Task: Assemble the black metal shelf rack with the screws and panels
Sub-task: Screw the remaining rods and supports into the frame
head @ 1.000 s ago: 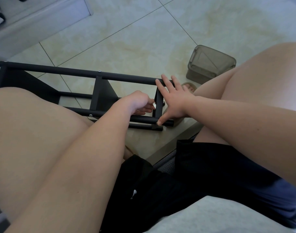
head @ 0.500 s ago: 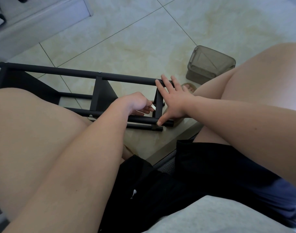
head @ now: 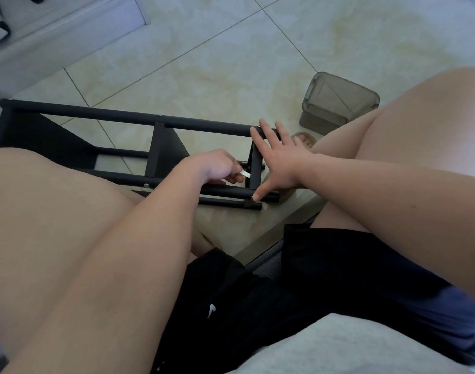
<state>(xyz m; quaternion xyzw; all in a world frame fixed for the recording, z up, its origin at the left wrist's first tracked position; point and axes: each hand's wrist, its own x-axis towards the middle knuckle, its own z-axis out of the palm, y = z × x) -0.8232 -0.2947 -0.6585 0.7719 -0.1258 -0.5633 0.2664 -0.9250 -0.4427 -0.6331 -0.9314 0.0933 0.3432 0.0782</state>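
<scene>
Hardly anything has moved: the left hand (head: pixel 217 166) has turned a little, so that a small silver tool (head: pixel 245 174) now shows in its curled fingers, which pinch it. The right hand (head: pixel 280 160) has stayed flat on the rack's end with its fingers straight and spread wide. Its thumb tip touches a lower tube and its fingertips touch the top tube.

One tiled floor (head: pixel 204 63) fills the upper view. Two bare thighs frame it, and the left thigh (head: pixel 55 211) hides the rack's near left side. One black metal shelf rack (head: pixel 122 117) lies on its side on the floor between the knees. Four long tubes can be made out on it, along with two panels (head: pixel 164 149) and one end crossbar, against which the tool is held. The left hand hides how the tool meets the bar.

One smoky plastic box (head: pixel 339 103) sits on the floor beyond the right knee, near the rack's end but apart from it. One sandalled foot (head: pixel 303 139) lies between box and rack, just behind the right hand. Two bright screw heads (head: pixel 146 185) show, one on the top tube and one on a lower tube.
</scene>
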